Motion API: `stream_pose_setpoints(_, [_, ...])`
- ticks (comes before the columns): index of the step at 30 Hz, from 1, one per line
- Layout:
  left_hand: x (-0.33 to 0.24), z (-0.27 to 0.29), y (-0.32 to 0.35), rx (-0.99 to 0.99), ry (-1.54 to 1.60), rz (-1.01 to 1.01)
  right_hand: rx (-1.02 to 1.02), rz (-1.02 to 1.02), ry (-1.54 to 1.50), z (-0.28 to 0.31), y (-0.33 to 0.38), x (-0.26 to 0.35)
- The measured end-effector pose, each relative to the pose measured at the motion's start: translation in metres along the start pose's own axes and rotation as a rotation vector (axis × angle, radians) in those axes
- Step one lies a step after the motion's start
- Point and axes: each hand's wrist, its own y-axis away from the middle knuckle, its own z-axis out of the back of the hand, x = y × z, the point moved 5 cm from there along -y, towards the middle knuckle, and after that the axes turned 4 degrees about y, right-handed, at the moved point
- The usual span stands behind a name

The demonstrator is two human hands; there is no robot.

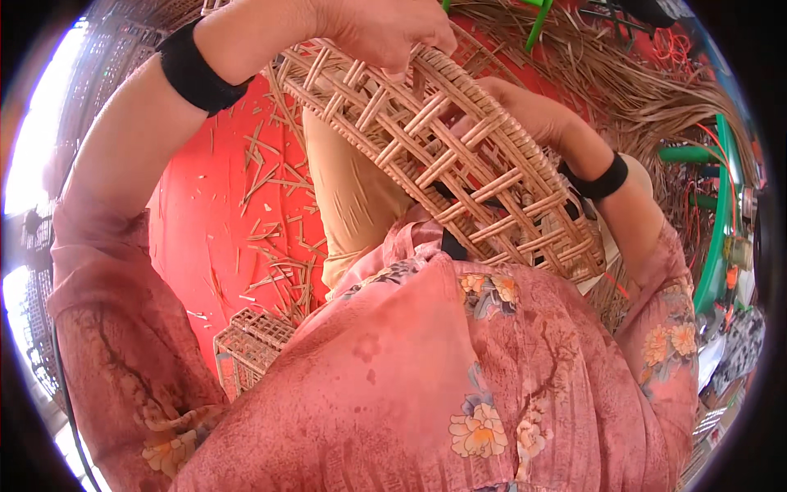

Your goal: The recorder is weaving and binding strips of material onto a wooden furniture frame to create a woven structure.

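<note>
A brown wicker basket [459, 156] with an open crossed weave and a braided rim rests tilted across my lap, its near end against my shirt. My left hand [381, 33] bends over the basket's far edge, fingers closed and pinching at the braided rim. My right hand [529, 111] reaches round the basket's right side. Its fingers are partly hidden by the rim, though some show through the weave, curled against the strands. Black bands circle both wrists.
Red sheeting [188, 205] covers the floor, strewn with short cane offcuts [279, 238]. A smaller woven basket [254, 344] stands at lower left. Long dry strands [631, 74] lie at the far right, beside a green metal frame [721, 221].
</note>
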Motion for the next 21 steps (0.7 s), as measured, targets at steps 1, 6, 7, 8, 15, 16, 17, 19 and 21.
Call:
stream_pose_setpoints(1, [0.002, 0.002, 0.005, -0.109, -0.013, -0.054, 0.008, 0.005, 0.000, -0.003, -0.005, -0.004])
stream_pose_setpoints(6, [0.003, 0.001, 0.003, -0.028, -0.057, 0.058, -0.027, -0.013, -0.149, -0.013, -0.026, 0.012])
stream_pose_setpoints(7, [0.003, 0.001, 0.005, 0.005, -0.057, 0.108, -0.046, 0.002, -0.164, -0.015, -0.026, 0.014])
stream_pose_setpoints(8, [-0.004, 0.005, 0.012, 0.001, -0.051, 0.138, -0.054, 0.019, -0.183, -0.016, -0.030, 0.016])
stream_pose_setpoints(15, [-0.073, -0.037, 0.113, -1.547, 0.132, 0.735, -0.245, -0.010, -0.276, -0.009, 0.001, 0.020])
stream_pose_setpoints(16, [-0.068, -0.081, 0.113, -1.629, 0.522, 0.785, -0.270, -0.017, -0.286, -0.008, 0.002, 0.020])
stream_pose_setpoints(17, [-0.066, -0.123, 0.107, -1.679, 0.916, 0.812, -0.298, -0.011, -0.301, -0.006, 0.003, 0.023])
stream_pose_setpoints(19, [-0.079, -0.186, 0.083, -1.569, 1.560, 0.803, -0.343, 0.007, -0.326, -0.004, 0.003, 0.030])
stream_pose_setpoints(21, [-0.089, -0.186, 0.050, -1.702, 1.808, 0.651, -0.396, 0.004, -0.343, -0.002, 0.004, 0.031])
